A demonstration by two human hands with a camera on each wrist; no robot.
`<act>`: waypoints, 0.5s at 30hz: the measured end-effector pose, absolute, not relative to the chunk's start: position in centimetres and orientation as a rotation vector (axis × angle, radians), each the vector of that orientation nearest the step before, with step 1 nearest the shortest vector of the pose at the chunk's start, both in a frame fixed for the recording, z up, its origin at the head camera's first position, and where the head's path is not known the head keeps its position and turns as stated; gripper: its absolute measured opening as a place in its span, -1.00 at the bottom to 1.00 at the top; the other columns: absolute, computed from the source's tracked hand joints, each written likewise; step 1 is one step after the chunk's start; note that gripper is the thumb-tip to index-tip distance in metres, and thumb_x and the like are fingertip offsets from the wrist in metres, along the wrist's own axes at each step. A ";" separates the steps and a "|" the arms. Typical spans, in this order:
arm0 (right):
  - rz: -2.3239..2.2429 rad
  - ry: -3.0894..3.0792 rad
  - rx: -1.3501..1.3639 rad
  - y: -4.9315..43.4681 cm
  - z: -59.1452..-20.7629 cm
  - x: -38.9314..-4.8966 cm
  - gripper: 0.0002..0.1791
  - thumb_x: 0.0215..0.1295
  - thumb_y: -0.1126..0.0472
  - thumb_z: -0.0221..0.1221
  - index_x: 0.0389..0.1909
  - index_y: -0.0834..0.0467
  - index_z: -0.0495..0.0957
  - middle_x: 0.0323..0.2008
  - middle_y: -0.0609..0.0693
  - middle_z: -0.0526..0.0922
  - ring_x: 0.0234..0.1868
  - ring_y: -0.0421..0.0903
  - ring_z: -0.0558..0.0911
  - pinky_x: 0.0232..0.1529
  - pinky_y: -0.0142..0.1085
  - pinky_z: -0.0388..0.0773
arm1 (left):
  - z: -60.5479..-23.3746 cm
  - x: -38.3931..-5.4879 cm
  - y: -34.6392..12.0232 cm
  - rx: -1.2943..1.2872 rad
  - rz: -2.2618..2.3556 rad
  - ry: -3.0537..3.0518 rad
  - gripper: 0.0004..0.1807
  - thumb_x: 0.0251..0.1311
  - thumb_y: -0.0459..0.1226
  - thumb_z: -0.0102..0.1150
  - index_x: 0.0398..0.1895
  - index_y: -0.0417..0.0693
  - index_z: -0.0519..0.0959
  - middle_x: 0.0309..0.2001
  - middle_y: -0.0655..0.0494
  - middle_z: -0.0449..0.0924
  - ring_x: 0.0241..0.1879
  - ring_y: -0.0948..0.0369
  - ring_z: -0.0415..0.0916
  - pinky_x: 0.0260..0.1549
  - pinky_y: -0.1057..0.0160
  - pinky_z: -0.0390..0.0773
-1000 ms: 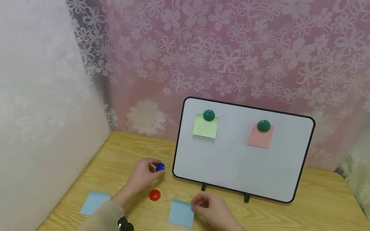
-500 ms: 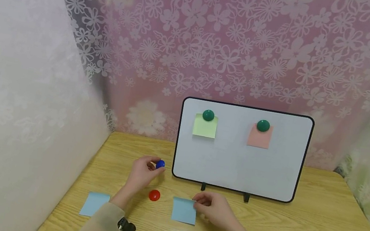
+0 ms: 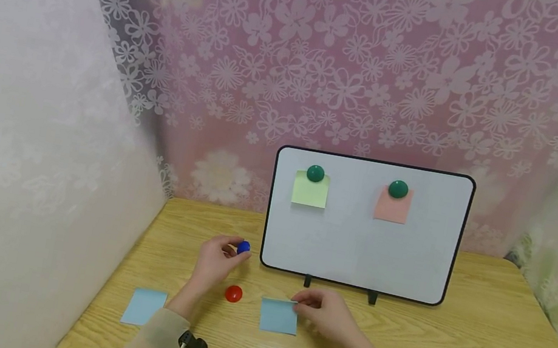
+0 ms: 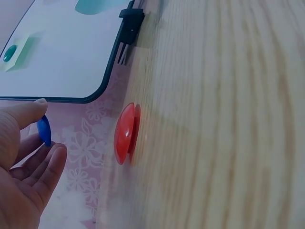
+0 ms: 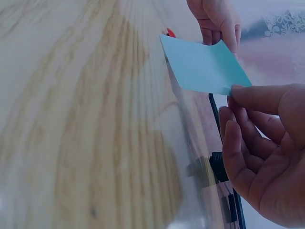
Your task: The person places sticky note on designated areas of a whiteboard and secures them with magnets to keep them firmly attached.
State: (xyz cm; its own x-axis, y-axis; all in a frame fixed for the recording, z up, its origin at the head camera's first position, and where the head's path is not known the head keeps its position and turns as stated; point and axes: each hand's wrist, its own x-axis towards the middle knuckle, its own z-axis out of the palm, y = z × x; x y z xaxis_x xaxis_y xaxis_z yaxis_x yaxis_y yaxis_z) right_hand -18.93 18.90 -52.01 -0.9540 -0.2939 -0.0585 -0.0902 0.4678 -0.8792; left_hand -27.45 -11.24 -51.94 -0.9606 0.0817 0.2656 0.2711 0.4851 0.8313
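Note:
Between thumb and fingers, my left hand pinches a round blue magnet, held above the table left of the whiteboard. In the left wrist view the blue magnet is seen edge-on. My right hand pinches a blue sticky note by its upper right corner. The right wrist view shows that sticky note raised off the table, with the thumb on its corner. A red magnet lies on the table between the two hands.
A second blue sticky note lies at the left, beside the left forearm. On the whiteboard, green magnets hold a green note and a pink note. Black feet support the board. Curtains stand behind and at the sides.
My right hand has lifted the blue sticky note slightly and shifted it a little to the right. The left hand has risen a little with the blue magnet.

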 end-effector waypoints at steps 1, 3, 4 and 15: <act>-1.490 2.517 -0.330 18.9 -52.1 -19.0 -0.84 0.47 0.13 0.38 -0.04 0.07 0.79 -0.20 -0.14 0.75 -0.15 -0.12 0.67 -0.13 -0.24 0.62 | -51.9 -27.4 -11.2 -0.305 -1.479 -2.533 -0.60 0.23 -0.18 0.61 0.09 -0.11 0.79 -0.06 0.03 0.73 -0.25 0.19 0.64 -0.28 0.29 0.70; -1.496 2.528 -0.329 19.0 -52.1 -19.1 -0.86 0.46 0.16 0.38 -0.05 0.07 0.79 -0.19 -0.13 0.77 -0.15 -0.11 0.67 -0.14 -0.25 0.61 | -51.8 -27.4 -11.1 -0.308 -1.481 -2.526 -0.61 0.22 -0.19 0.61 0.09 -0.11 0.80 -0.06 0.03 0.74 -0.25 0.20 0.65 -0.27 0.30 0.70; -1.503 2.531 -0.327 19.1 -52.0 -19.2 -0.86 0.46 0.17 0.38 -0.06 0.08 0.79 -0.18 -0.12 0.77 -0.15 -0.11 0.67 -0.14 -0.26 0.61 | -51.7 -27.3 -11.0 -0.310 -1.485 -2.523 -0.61 0.22 -0.19 0.61 0.09 -0.11 0.80 -0.06 0.04 0.74 -0.25 0.20 0.65 -0.26 0.30 0.70; -1.534 2.556 -0.324 19.6 -51.3 -19.4 -0.86 0.46 0.23 0.37 -0.05 0.13 0.80 -0.14 -0.08 0.79 -0.16 -0.13 0.67 -0.15 -0.30 0.60 | -50.8 -26.9 -10.2 -0.325 -1.493 -2.480 -0.63 0.20 -0.22 0.62 0.06 -0.08 0.81 -0.12 0.07 0.76 -0.25 0.21 0.67 -0.25 0.30 0.71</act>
State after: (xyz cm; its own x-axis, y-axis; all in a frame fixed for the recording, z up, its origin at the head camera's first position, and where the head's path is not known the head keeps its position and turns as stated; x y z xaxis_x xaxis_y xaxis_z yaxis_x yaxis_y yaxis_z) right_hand -19.41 19.57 -51.30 -0.9665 -0.2564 -0.0113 -0.1107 0.4562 -0.8830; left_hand -26.88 -10.15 -50.85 -0.9493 0.0712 0.3061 0.3039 0.4565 0.8362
